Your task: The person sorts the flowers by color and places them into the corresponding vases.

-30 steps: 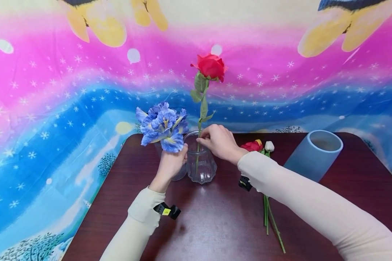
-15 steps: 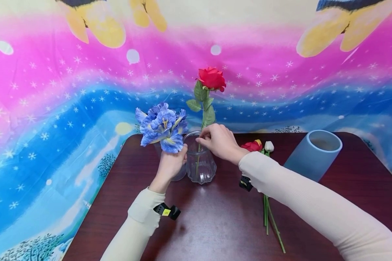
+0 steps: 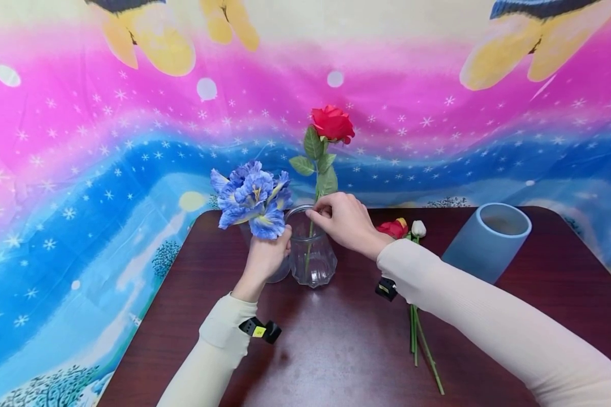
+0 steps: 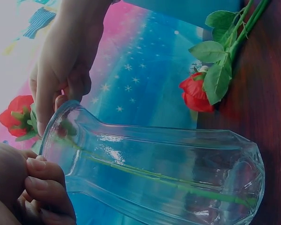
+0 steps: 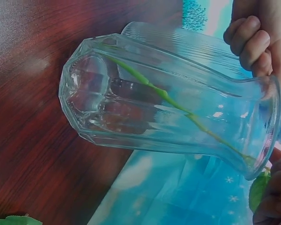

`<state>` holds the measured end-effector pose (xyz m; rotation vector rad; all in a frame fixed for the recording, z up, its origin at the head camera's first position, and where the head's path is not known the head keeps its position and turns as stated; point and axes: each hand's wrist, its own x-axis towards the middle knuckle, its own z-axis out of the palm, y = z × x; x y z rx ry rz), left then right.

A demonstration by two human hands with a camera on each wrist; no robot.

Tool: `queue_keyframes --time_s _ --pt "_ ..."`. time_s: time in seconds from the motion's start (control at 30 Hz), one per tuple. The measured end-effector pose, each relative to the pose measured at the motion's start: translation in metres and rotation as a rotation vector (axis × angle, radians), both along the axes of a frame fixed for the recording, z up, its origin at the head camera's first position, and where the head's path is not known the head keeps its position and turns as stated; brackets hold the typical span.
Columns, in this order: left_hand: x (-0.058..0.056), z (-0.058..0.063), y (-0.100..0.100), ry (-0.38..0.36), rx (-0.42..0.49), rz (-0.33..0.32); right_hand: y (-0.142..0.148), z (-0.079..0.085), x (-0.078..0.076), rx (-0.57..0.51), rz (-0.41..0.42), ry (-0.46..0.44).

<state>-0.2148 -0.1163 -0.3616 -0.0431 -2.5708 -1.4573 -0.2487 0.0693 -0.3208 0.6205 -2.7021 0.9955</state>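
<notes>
Head view: my right grip pinches the stem of the red rose, set in the faceted glass vase near the tabletop's far edge. Left wrist: my left grip curls by the vase's rim, on what I can't tell. Right wrist: the stem slants inside.

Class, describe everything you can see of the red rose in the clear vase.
The red rose has one full bloom with layered petals, perhaps fabric. Green leaves grow below it along a thin, knobbly green stem. It stands nearly upright, its bloom leaning slightly right in the head view, and the stem slants down inside the clear vase to near the base. The right hand pinches the stem at the vase's rim.
</notes>
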Motion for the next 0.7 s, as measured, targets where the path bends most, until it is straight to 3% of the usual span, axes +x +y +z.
queue_keyframes --time_s 0.7 --pt "0.001 -0.001 0.001 -0.014 0.013 0.023 0.02 0.002 0.022 -0.033 0.002 0.026"
